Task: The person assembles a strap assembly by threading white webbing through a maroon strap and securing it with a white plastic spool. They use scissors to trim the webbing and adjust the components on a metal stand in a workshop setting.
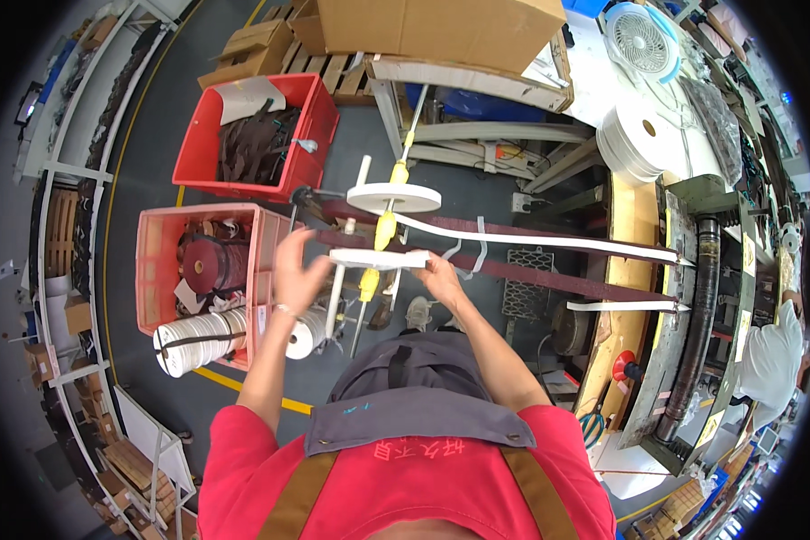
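My left hand (299, 277) is open beside the left end of a narrow white tape roll (378, 259), thumb and fingers spread and slightly blurred. At the roll's right edge, my right hand (443, 278) pinches its rim; whether a loose tape end is between the fingers is hidden. This roll sits on a metal rod (418, 110) fitted with yellow clamps (386, 230). Farther along the rod is a second white tape roll (394, 198), whose white strip (549, 240) runs right to a machine. Dark maroon bands (558, 277) stretch that way too.
Left stand a red crate (331, 135) of dark strips and a pinkish crate (146, 270) with a maroon roll (209, 265). White rolls (184, 346) lie near it. On the right is a machine with a dark roller (693, 333); a cardboard box (441, 36) sits ahead.
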The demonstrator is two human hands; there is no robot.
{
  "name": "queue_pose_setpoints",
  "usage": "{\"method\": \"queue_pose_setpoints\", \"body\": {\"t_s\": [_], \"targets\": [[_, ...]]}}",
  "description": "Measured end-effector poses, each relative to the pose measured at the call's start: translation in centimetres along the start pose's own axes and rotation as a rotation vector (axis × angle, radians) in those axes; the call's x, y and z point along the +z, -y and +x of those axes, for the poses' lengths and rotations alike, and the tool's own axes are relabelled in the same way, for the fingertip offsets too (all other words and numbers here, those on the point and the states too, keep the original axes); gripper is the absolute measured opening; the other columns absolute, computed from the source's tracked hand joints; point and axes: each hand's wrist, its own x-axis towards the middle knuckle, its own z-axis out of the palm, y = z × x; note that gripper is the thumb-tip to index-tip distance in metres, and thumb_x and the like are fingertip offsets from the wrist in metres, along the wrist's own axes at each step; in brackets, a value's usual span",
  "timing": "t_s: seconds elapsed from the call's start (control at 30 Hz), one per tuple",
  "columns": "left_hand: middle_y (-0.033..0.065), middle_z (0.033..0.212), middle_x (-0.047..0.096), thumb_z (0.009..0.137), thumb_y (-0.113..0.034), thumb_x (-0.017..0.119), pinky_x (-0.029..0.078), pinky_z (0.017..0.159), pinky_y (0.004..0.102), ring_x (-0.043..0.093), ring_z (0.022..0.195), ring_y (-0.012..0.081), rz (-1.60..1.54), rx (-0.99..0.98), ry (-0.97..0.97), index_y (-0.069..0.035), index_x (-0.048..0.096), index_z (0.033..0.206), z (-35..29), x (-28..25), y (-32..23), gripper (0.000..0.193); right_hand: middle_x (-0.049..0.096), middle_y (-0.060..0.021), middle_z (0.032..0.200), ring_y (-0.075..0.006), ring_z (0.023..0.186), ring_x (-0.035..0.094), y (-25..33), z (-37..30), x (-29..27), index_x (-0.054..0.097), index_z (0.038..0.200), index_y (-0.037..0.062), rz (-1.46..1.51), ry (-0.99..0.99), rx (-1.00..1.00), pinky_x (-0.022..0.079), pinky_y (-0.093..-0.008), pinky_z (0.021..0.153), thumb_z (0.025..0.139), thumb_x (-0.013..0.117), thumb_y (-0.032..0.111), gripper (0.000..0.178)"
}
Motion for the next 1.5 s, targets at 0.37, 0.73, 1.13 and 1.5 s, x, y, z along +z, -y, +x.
{"method": "queue_pose_setpoints", "body": {"t_s": [0.37, 0.73, 1.13, 1.5], "targets": [[0.0087, 0.082, 0.06, 0.068, -0.006, 0.063, 0.043, 0.073, 0.0366, 0.057, 0.076, 0.0247, -0.135, 0.624, 0.102, -0.004, 0.059, 0.082, 1.0, 5.7, -3.5, 0.015, 0.063, -0.0074, 0.089, -0.0195, 0.085, 0.059, 0.8, -0.2, -0.3, 0.057, 0.107, 0.0134, -0.091, 0.03, 0.067, 0.043, -0.031, 0.075, 0.075, 0.058, 0.023, 0.033], [0.0075, 0.074, 0.06, 0.086, -0.012, 0.048, 0.046, 0.067, 0.0266, 0.06, 0.068, 0.0162, -1.166, -0.528, 0.058, -0.004, 0.053, 0.089, 1.1, 2.6, -1.2, 0.011, 0.062, -0.0102, 0.091, -0.0214, 0.085, 0.059, -0.2, 0.6, -0.3, 0.054, 0.113, 0.0145, -0.075, 0.006, 0.062, 0.043, -0.0316, 0.075, 0.075, 0.059, 0.027, 0.041], [0.0037, 0.069, 0.055, 0.079, -0.012, 0.057, 0.048, 0.062, 0.0323, 0.055, 0.058, 0.0157, -1.147, -1.211, -0.236, -0.007, 0.054, 0.092, -1.3, -0.4, 17.1, 0.015, 0.056, -0.0027, 0.068, -0.0077, 0.054, 0.049, 1.8, -0.9, -1.9, 0.054, 0.107, 0.0006, 0.05, 0.056, 0.17, 0.04, -0.0209, 0.049, 0.075, 0.056, 0.014, 0.035], [0.0025, 0.083, 0.056, 0.083, -0.004, 0.051, 0.046, 0.067, 0.0219, 0.054, 0.073, 0.0088, -0.463, -0.311, -0.189, -0.001, 0.054, 0.093, 1.4, 0.6, 5.1, 0.011, 0.054, -0.0041, 0.056, -0.0085, 0.047, 0.048, -1.5, -3.7, -7.8, 0.056, 0.067, 0.0018, 0.103, 0.062, 0.245, 0.038, -0.0215, 0.045, 0.076, 0.06, 0.015, 0.016]]}}
